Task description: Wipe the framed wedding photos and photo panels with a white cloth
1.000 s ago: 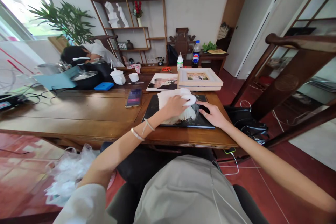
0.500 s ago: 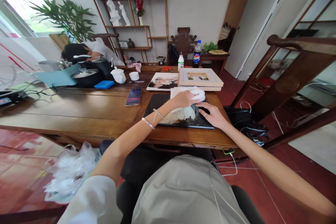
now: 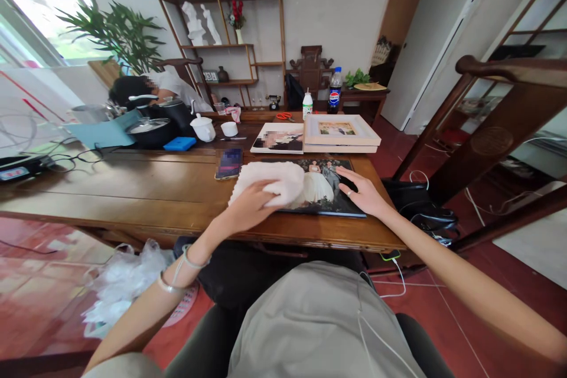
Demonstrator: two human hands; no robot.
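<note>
A dark glossy photo print [image 3: 330,198] of a couple lies flat near the front edge of the wooden table [image 3: 133,186]. My left hand [image 3: 250,207] presses a white cloth [image 3: 274,183] onto the print's left part. My right hand [image 3: 363,192] rests flat on the print's right side, fingers spread, holding it down. Just behind the print sits a white picture frame [image 3: 341,133] stacked on another, with a second photo print [image 3: 278,137] to its left.
A phone [image 3: 229,163] lies left of the cloth. Farther back are a teapot [image 3: 202,128], a cup, a blue box [image 3: 179,143], pots, scissors, a white bottle and a cola bottle [image 3: 334,90]. A person leans over the table's far left. Plastic bags lie on the floor at left.
My left hand has dragged the white cloth from the print's upper right across to its left side, uncovering the couple in the picture. My right hand has stayed on the print.
</note>
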